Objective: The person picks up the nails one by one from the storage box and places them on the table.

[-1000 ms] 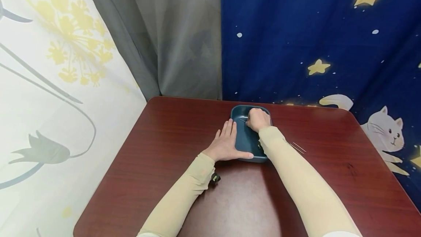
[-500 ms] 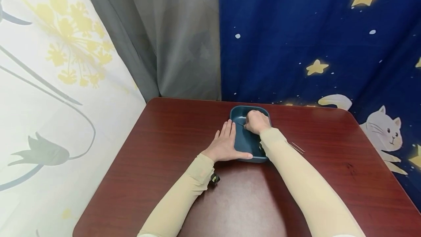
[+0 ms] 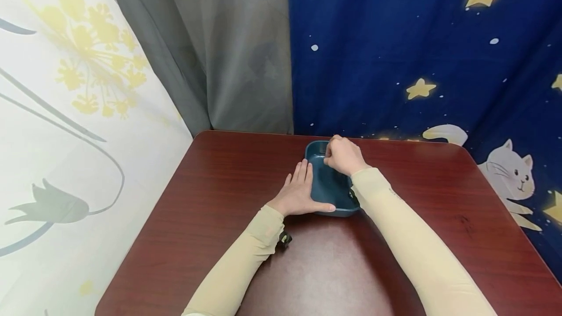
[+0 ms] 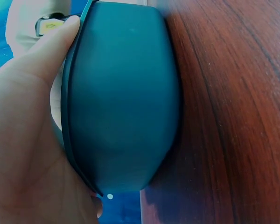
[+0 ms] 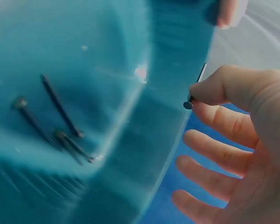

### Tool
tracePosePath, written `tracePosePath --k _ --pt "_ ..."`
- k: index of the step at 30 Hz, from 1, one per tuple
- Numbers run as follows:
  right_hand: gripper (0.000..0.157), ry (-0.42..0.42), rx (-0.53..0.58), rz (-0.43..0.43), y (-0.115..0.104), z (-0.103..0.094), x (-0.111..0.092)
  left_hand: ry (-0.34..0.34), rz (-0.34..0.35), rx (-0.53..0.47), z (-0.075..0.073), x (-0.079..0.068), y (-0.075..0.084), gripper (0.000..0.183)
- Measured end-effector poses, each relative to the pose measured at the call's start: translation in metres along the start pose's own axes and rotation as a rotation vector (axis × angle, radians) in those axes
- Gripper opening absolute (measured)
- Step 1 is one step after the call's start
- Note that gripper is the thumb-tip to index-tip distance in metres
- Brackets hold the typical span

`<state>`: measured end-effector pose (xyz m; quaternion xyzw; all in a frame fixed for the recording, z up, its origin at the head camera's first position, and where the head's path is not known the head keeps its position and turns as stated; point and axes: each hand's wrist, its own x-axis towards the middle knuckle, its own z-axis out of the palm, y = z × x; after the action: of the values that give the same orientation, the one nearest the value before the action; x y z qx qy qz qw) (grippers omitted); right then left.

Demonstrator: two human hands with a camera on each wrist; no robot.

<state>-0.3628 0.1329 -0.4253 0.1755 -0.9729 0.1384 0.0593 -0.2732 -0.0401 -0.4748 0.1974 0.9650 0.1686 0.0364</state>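
we're likely taking nails (image 5: 60,105) from the box (image 3: 327,182) near the desk's (image 3: 246,174) far edge, right hand (image 3: 344,156) pinching one by the rim, left hand's (image 3: 298,194) fingers straight against it, so next calls for lifting clear.

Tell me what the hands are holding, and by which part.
The right hand pinches a nail by its shank, close to the head. The left hand isn't curled round anything; it rests, fingers straight, against the rim of the blue-green tray.
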Motion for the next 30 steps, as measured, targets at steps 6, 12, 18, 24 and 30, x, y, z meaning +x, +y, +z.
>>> tracePosePath --k 6,12,18,24,30 --pt "0.01 0.101 -0.053 -0.09 0.001 -0.017 -0.004 -0.006 -0.004 -0.008 0.001 0.001 0.0 0.136" --pt "0.015 0.135 -0.065 -0.083 0.008 -0.038 -0.015 -0.008 -0.004 0.001 0.001 0.002 0.0 0.137" --pt "0.011 0.186 -0.043 -0.041 0.027 -0.052 -0.028 0.009 -0.001 0.005 0.0 0.002 0.001 0.137" --pt "0.011 0.197 -0.024 -0.002 0.057 -0.056 -0.043 0.014 -0.004 0.008 -0.001 -0.001 0.001 0.136" --pt "0.012 0.193 -0.001 0.026 0.084 -0.057 -0.06 0.015 -0.001 0.007 -0.001 -0.001 0.001 0.135"
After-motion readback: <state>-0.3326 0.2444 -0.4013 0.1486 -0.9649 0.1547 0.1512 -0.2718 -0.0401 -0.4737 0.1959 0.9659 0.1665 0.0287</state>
